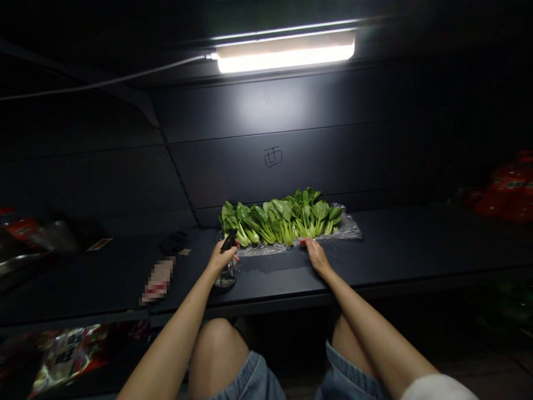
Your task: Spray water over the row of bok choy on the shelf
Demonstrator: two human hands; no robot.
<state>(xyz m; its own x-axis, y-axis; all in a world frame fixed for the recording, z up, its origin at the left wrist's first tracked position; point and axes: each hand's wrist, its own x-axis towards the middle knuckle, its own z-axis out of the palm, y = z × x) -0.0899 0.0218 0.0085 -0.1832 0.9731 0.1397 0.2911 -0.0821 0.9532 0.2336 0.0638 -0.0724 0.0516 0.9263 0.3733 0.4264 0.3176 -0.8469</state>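
Holding spray bottle, within left grip; leafy greens just beyond

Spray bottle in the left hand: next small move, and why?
I'd probably aim the spray bottle at the leafy greens: the left hand grips it beside their left end, and the right hand is low at their front, by the edge of the plastic film, leaving the leaves uncovered.

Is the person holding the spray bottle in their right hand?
No, the left hand grips the spray bottle, while the right hand is at the front edge of the leafy greens.
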